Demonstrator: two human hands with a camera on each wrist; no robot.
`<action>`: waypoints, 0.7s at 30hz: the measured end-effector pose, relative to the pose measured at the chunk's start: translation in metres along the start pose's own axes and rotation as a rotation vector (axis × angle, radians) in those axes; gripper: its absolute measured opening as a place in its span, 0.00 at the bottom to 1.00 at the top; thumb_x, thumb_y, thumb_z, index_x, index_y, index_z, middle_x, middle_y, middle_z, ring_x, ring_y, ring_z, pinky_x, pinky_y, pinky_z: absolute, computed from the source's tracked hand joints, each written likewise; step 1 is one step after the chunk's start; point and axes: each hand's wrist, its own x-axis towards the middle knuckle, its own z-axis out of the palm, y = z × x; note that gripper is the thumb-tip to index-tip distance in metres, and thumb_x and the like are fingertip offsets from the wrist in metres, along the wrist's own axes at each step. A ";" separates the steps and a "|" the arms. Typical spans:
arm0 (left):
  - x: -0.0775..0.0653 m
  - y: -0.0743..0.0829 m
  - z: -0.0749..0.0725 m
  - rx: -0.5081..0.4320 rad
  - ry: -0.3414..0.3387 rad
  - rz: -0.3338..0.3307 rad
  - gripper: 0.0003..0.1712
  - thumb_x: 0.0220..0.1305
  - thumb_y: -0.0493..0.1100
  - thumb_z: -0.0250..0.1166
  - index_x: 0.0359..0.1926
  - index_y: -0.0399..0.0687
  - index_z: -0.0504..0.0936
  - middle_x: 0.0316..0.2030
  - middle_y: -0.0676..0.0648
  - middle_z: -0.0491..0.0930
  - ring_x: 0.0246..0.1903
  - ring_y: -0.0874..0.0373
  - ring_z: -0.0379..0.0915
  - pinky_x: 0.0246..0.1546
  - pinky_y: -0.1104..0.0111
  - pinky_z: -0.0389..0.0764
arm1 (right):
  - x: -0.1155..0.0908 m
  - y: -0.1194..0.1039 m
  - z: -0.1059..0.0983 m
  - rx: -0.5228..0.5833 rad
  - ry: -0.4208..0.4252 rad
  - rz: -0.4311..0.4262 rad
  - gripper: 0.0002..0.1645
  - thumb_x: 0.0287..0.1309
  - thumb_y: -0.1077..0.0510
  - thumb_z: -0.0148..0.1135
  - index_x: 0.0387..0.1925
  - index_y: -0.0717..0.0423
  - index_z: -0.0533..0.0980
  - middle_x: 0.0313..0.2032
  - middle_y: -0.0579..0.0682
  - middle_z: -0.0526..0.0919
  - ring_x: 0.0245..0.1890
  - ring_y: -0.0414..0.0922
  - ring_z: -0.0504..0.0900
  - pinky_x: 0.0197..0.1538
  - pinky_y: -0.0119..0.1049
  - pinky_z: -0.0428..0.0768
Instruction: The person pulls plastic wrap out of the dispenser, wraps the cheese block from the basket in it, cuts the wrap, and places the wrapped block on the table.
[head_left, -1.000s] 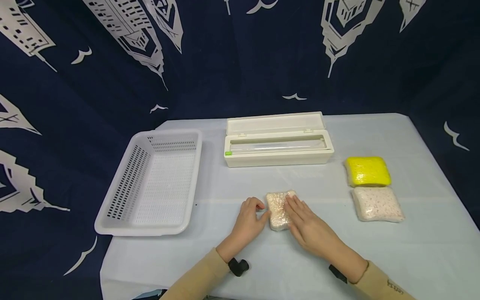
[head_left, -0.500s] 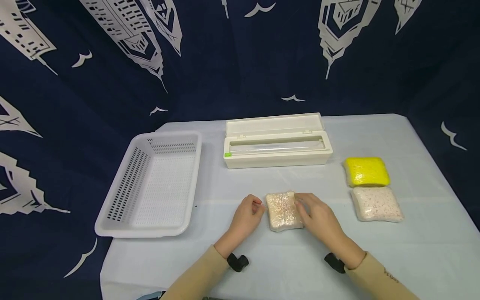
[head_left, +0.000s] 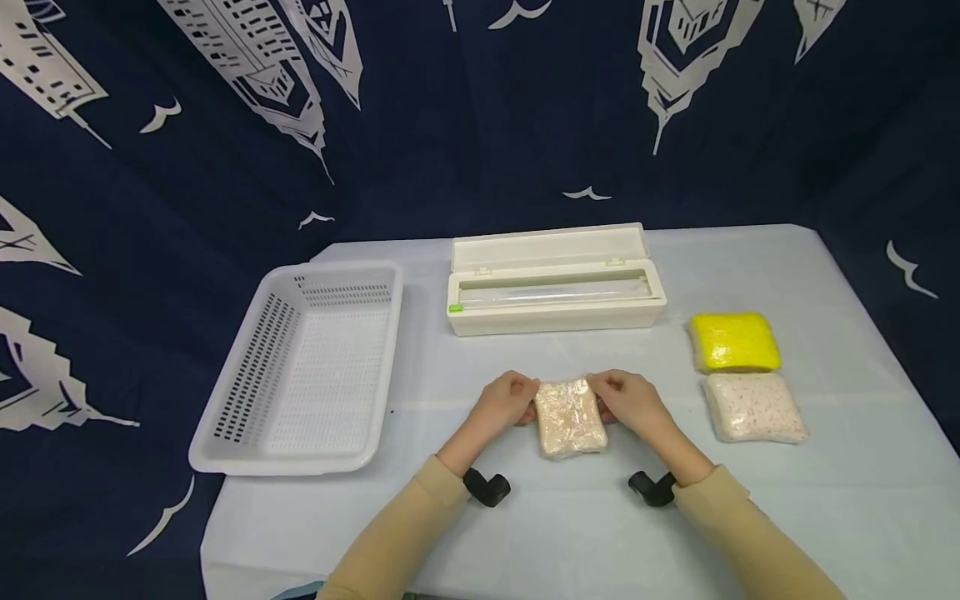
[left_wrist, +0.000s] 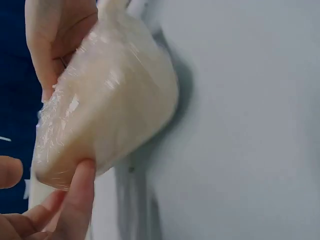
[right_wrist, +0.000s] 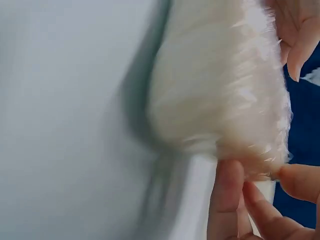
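A beige block wrapped in clear cling film (head_left: 572, 418) lies between my two hands in the head view. It looks tilted up in both wrist views, with a shadow on the tabletop beside it. My left hand (head_left: 507, 402) holds it by the far left corner, a fingertip (left_wrist: 83, 172) pressed against its film-covered side. At the far right corner, my right hand (head_left: 628, 402) pinches the film and the block's edge, the fingers (right_wrist: 230, 185) against one side. The film is shiny and wrinkled.
Behind the block stands a cream cling film dispenser (head_left: 558, 317), lid raised, film roll inside. A white perforated basket (head_left: 300, 462) is at the left. To the right lie a yellow wrapped block (head_left: 735, 342) and a speckled pale one (head_left: 756, 408). A dark printed curtain (head_left: 480, 150) hangs behind.
My right hand has gone from lying flat on the block to pinching its far right corner. My left hand has moved forward and right onto the far left corner.
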 end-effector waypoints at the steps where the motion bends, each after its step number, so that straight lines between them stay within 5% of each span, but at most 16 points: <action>1: -0.002 0.003 -0.002 -0.004 0.014 0.034 0.21 0.73 0.52 0.56 0.52 0.38 0.76 0.39 0.44 0.82 0.30 0.57 0.84 0.33 0.69 0.84 | -0.003 -0.004 -0.003 0.004 0.019 -0.018 0.30 0.72 0.43 0.50 0.53 0.68 0.76 0.38 0.60 0.85 0.30 0.46 0.86 0.38 0.39 0.84; 5: -0.012 0.014 -0.010 0.016 0.104 0.183 0.18 0.73 0.52 0.57 0.49 0.41 0.76 0.43 0.43 0.81 0.35 0.54 0.84 0.34 0.68 0.82 | -0.014 -0.017 -0.012 0.054 0.073 -0.082 0.32 0.70 0.39 0.52 0.54 0.65 0.74 0.48 0.64 0.82 0.34 0.50 0.89 0.42 0.40 0.84; 10: -0.023 0.012 -0.014 0.037 0.169 0.275 0.15 0.64 0.48 0.68 0.42 0.44 0.76 0.43 0.44 0.81 0.43 0.51 0.82 0.35 0.68 0.81 | -0.032 -0.024 -0.006 0.056 0.139 -0.151 0.23 0.62 0.44 0.66 0.44 0.60 0.77 0.42 0.56 0.86 0.40 0.51 0.88 0.39 0.33 0.82; 14: -0.032 0.000 -0.014 0.037 0.097 0.300 0.18 0.57 0.41 0.74 0.42 0.42 0.74 0.42 0.44 0.79 0.45 0.51 0.80 0.42 0.71 0.82 | -0.046 -0.019 0.009 0.038 0.181 -0.222 0.16 0.55 0.57 0.72 0.40 0.61 0.76 0.44 0.56 0.82 0.47 0.55 0.85 0.41 0.31 0.84; 21: -0.043 -0.029 -0.005 0.114 -0.046 0.289 0.25 0.47 0.31 0.77 0.39 0.40 0.69 0.39 0.47 0.73 0.40 0.58 0.77 0.43 0.73 0.81 | -0.069 -0.001 0.039 -0.003 0.146 -0.271 0.20 0.44 0.71 0.75 0.37 0.63 0.74 0.41 0.56 0.72 0.42 0.55 0.86 0.43 0.31 0.85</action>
